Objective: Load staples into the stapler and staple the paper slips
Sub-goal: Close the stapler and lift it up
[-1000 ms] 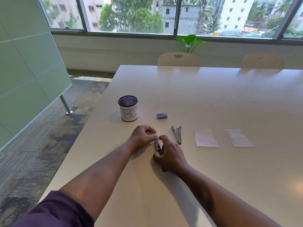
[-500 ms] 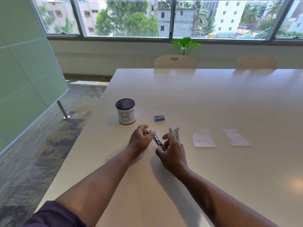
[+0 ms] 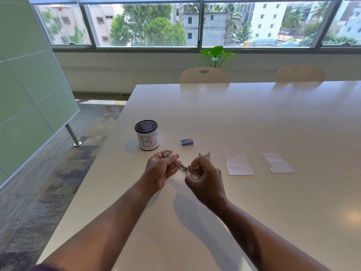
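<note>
A small silver stapler (image 3: 180,166) is held just above the white table (image 3: 254,118), between both hands. My left hand (image 3: 162,170) grips its far end with curled fingers. My right hand (image 3: 206,178) pinches its near end. A second silver metal piece (image 3: 205,155) lies on the table behind my right hand, partly hidden by it. A small blue staple box (image 3: 187,142) lies farther back. Two white paper slips (image 3: 239,164) (image 3: 276,162) lie flat to the right.
A black mesh cup (image 3: 146,135) with a white label stands left of the staple box. Two cream chairs (image 3: 204,75) (image 3: 300,73) stand at the far edge, a green plant (image 3: 216,54) behind them. The table's left edge drops to carpet.
Both hands have lifted the stapler off the table and turned it from pointing away to lying slantwise between them. The view has tilted up a little.
</note>
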### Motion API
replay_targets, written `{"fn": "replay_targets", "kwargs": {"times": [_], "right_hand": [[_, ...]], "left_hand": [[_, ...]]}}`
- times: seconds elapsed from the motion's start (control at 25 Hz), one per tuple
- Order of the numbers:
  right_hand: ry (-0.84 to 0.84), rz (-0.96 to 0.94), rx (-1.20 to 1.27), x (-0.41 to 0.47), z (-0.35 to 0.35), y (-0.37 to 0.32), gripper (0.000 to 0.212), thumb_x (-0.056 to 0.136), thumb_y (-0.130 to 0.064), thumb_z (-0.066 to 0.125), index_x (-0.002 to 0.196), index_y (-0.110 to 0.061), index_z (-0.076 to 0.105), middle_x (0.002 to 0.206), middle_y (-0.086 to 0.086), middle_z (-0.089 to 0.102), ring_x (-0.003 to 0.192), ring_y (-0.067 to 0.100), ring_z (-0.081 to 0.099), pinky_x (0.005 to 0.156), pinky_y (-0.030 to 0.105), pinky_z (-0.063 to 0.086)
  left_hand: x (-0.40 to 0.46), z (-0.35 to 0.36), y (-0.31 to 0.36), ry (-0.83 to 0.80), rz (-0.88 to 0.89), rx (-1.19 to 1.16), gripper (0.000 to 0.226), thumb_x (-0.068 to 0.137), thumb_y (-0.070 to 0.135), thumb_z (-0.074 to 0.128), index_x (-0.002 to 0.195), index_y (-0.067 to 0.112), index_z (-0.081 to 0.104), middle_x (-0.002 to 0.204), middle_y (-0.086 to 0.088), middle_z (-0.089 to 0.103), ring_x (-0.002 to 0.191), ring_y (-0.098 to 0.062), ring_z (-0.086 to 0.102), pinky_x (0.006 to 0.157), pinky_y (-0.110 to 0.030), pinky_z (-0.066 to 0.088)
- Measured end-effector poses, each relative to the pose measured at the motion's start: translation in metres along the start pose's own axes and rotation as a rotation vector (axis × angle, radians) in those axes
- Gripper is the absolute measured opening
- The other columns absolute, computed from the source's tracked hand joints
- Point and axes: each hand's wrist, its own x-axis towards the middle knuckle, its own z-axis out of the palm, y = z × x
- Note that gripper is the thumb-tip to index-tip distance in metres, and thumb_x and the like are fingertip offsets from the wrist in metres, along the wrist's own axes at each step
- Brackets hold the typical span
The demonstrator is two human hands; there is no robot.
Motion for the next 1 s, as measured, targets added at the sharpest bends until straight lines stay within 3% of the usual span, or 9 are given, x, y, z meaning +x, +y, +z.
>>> {"fn": "replay_targets", "kwargs": {"times": [0.2,0.36,0.56,0.68,0.76,0.88,1.0], "right_hand": [[0.019,-0.071,0.054,0.003,-0.008,-0.003,0.033,0.075,-0.012,0.074,0.086,-0.034,0.051,0.083,-0.011,0.067,0.078,0.007,0.068,0.064,0.023,0.055],[0.073,-0.114,0.008,-0.002,-0.002,-0.005,0.037,0.077,-0.011,0.077,0.087,-0.029,0.046,0.08,-0.011,0.06,0.07,0.009,0.06,0.064,0.027,0.051],[0.202,-0.077,0.149,-0.008,-0.001,-0.002,0.047,0.074,-0.018,0.086,0.094,-0.032,0.045,0.086,-0.013,0.062,0.077,0.005,0.064,0.067,0.012,0.047],[0.168,-0.071,0.295,-0.008,-0.003,-0.004,0.054,0.072,-0.025,0.09,0.097,-0.039,0.045,0.084,-0.012,0.067,0.077,0.012,0.069,0.069,0.023,0.055],[0.131,-0.073,0.318,-0.007,-0.002,-0.004,0.051,0.073,-0.025,0.091,0.098,-0.034,0.048,0.083,-0.011,0.068,0.075,0.016,0.069,0.068,0.029,0.058],[0.112,-0.071,0.245,-0.003,0.002,-0.003,0.038,0.075,-0.024,0.09,0.099,-0.023,0.06,0.085,-0.012,0.069,0.077,0.013,0.068,0.067,0.028,0.055],[0.097,-0.105,0.181,-0.002,0.006,-0.003,0.03,0.084,-0.018,0.082,0.111,-0.023,0.071,0.103,-0.015,0.071,0.095,0.003,0.065,0.078,0.025,0.052]], "left_hand": [[-0.007,0.003,0.001,0.01,0.054,-0.041,0.031,0.092,0.001,0.068,0.12,0.007,0.06,0.11,-0.017,0.074,0.096,-0.028,0.071,0.068,-0.031,0.063],[-0.01,0.003,0.001,0.033,0.092,-0.016,0.031,0.091,0.001,0.07,0.119,0.008,0.061,0.114,-0.017,0.074,0.098,-0.029,0.071,0.068,-0.032,0.062],[-0.013,0.004,0.004,0.038,0.082,-0.05,0.029,0.09,0.001,0.071,0.117,0.009,0.063,0.104,-0.015,0.076,0.094,-0.029,0.072,0.067,-0.032,0.062],[-0.017,0.003,0.001,0.039,0.096,0.011,0.028,0.09,0.003,0.072,0.116,0.012,0.064,0.108,-0.014,0.076,0.095,-0.028,0.074,0.067,-0.033,0.062],[-0.022,0.005,-0.004,-0.003,0.115,0.075,0.027,0.092,0.006,0.071,0.117,0.013,0.065,0.11,-0.012,0.077,0.097,-0.028,0.075,0.068,-0.034,0.062],[-0.029,0.013,-0.011,-0.111,0.171,0.166,0.025,0.096,0.012,0.067,0.12,0.015,0.067,0.104,-0.008,0.078,0.091,-0.024,0.076,0.07,-0.034,0.062],[-0.034,0.021,-0.011,-0.179,0.2,0.195,0.025,0.101,0.015,0.06,0.125,0.015,0.066,0.097,-0.005,0.077,0.075,-0.013,0.072,0.068,-0.031,0.06]]}}
